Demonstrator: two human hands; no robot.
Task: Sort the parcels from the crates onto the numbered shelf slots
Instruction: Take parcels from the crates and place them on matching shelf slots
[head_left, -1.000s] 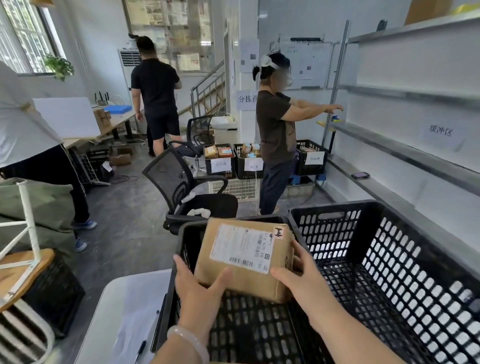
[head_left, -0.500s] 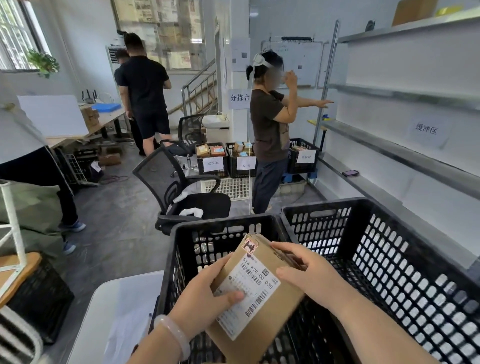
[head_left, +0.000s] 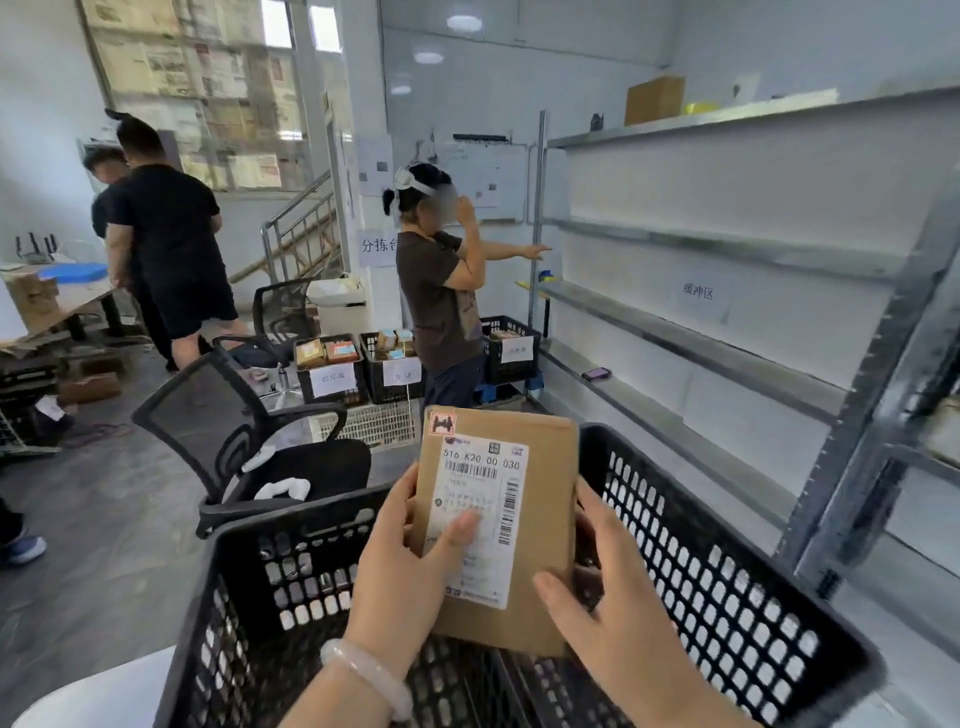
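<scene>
Brown parcel (head_left: 548, 467), gripped by left hand (head_left: 410, 569) and right hand (head_left: 615, 616), above crates (head_left: 727, 571) beside shelves (head_left: 701, 351)

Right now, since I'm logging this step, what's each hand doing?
Left hand: holds the parcel, thumb on its label.
Right hand: holds the same parcel by its right edge.
</scene>
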